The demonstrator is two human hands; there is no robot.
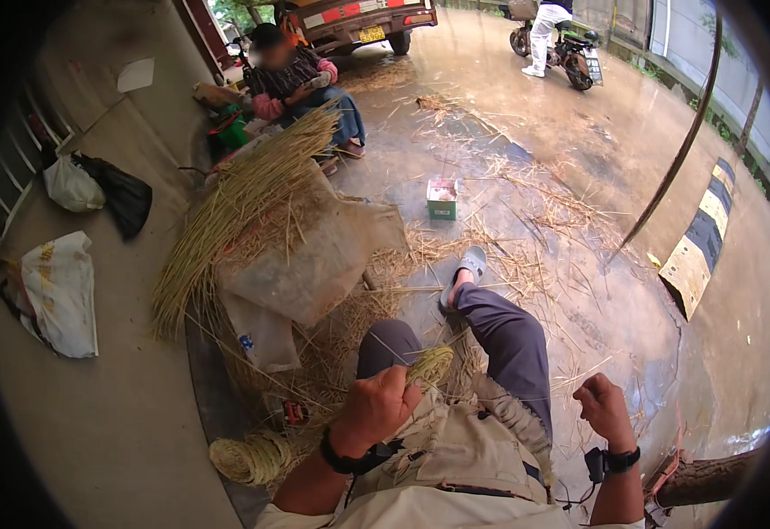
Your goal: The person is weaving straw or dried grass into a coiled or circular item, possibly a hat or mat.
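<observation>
My left hand (376,407) is closed over my lap, its thumb and fingers pinching a small piece of plaited greenish straw (431,366). Out to the right, beside my knee, my right hand (603,407) is raised with the fingers curled in. Whatever it grips, if anything, is too small to make out. A rolled coil of plaited straw (248,459) lies on the ground near my left forearm. To the far left, a large bundle of long straw stalks (235,212) rests on a plastic-covered heap (301,264).
Loose straw (526,264) litters the ground around my feet. A small green box (442,201) stands ahead. Another person (292,88) sits behind the bundle. Bags (59,291) lie at left. A thin pole (680,150) and a log (711,479) are at right.
</observation>
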